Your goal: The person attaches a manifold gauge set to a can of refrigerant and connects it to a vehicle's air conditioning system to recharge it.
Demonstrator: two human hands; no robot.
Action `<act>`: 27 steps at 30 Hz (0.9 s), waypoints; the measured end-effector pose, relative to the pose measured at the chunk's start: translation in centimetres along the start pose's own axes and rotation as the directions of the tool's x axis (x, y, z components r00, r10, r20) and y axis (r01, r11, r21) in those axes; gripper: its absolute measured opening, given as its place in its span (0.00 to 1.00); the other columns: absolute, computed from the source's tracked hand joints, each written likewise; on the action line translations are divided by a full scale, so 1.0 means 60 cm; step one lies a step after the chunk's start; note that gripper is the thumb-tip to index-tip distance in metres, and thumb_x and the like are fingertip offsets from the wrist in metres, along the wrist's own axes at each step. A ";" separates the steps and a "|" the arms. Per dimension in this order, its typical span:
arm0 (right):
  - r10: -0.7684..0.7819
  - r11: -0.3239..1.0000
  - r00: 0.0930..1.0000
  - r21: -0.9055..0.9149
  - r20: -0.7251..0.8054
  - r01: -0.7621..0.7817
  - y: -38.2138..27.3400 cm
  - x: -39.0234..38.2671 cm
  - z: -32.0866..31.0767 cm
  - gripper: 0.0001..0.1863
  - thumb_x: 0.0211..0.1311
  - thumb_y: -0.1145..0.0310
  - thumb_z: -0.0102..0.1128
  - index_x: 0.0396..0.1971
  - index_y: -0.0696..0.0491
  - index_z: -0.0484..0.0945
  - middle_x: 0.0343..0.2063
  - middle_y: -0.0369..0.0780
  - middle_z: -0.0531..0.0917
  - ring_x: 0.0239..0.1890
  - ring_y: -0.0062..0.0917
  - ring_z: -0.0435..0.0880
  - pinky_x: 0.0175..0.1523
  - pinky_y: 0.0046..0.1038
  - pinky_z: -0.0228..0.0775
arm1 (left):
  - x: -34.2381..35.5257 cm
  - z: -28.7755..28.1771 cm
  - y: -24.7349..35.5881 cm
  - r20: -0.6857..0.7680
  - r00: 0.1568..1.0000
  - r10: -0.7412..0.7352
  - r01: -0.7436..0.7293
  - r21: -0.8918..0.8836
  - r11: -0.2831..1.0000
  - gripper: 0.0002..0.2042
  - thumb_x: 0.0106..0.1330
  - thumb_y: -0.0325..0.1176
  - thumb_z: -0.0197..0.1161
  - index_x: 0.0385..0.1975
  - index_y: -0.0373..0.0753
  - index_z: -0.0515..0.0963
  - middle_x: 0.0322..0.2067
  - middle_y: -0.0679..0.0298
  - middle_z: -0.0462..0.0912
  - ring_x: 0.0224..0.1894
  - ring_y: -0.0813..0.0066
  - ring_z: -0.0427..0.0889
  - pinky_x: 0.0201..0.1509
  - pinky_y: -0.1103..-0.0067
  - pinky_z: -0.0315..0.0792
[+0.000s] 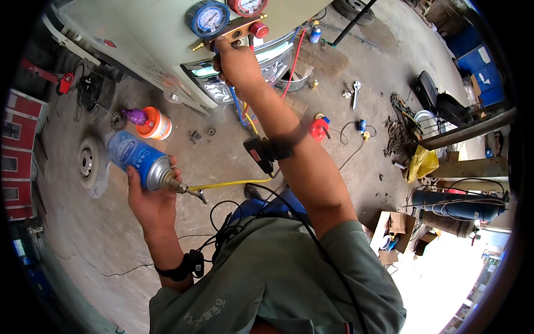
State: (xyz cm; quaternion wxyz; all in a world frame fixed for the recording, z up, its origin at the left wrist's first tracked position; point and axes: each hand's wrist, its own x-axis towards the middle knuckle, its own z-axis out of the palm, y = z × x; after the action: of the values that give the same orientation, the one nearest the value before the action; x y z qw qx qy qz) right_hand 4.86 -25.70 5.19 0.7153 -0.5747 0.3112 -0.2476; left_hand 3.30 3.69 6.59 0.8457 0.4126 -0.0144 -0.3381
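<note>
My left hand is wrapped round a blue refrigerant can, tilted so its silver neck points down to the right. A brass can tap is fitted on the neck, and a yellow hose runs from it to the right. Up at the vehicle's front, my right hand is closed on the left end of a brass manifold gauge set. Its fingers cover most of a blue knob there. The set carries a blue-rimmed gauge, a red-rimmed gauge and a red knob.
Behind the gauges is a pale vehicle body with a headlamp. An orange-and-white tub, a wheel, a red round item and a wrench lie about. Right stand a dark cylinder and a cardboard box.
</note>
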 end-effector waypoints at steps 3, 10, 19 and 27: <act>-0.483 0.661 0.873 -0.683 -0.070 0.311 0.004 -0.021 0.016 0.28 0.63 0.51 0.54 0.31 0.68 0.78 0.26 0.56 0.83 0.33 0.49 0.84 0.42 0.41 0.76 | -0.011 -0.007 0.028 0.111 0.987 0.114 -0.110 -0.035 0.993 0.34 0.70 0.55 0.51 0.59 0.26 0.59 0.49 0.37 0.73 0.43 0.53 0.81 0.47 0.68 0.79; -0.116 0.985 0.993 -0.128 -0.010 0.114 -0.003 -0.008 0.004 0.33 0.67 0.48 0.48 0.42 0.71 0.72 0.30 0.56 0.83 0.32 0.49 0.84 0.40 0.43 0.76 | -0.044 -0.005 0.081 0.366 0.882 0.297 -0.321 0.006 0.947 0.39 0.70 0.51 0.55 0.65 0.25 0.47 0.61 0.37 0.60 0.54 0.51 0.74 0.56 0.67 0.76; -0.301 0.823 0.934 -0.547 -0.193 0.152 -0.008 -0.051 0.026 0.30 0.63 0.50 0.53 0.44 0.68 0.69 0.27 0.55 0.83 0.31 0.50 0.84 0.38 0.43 0.76 | -0.071 0.028 0.104 0.453 0.825 0.338 -0.403 0.052 0.914 0.43 0.67 0.49 0.59 0.66 0.24 0.42 0.64 0.40 0.55 0.57 0.50 0.72 0.61 0.65 0.73; -0.670 0.624 0.724 -0.651 -0.161 0.432 0.009 -0.040 0.023 0.23 0.60 0.56 0.58 0.40 0.64 0.71 0.28 0.52 0.82 0.31 0.48 0.83 0.36 0.42 0.76 | -0.068 0.051 0.096 0.453 0.828 0.331 -0.411 0.088 0.908 0.41 0.68 0.47 0.58 0.67 0.27 0.42 0.64 0.38 0.53 0.58 0.49 0.71 0.62 0.65 0.72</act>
State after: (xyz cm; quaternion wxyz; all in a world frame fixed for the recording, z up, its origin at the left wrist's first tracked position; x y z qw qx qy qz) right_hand 4.22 -22.93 5.24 0.3170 -0.7677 0.3095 -0.4630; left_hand 2.46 6.41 13.73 0.8300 0.3927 -0.3103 -0.2462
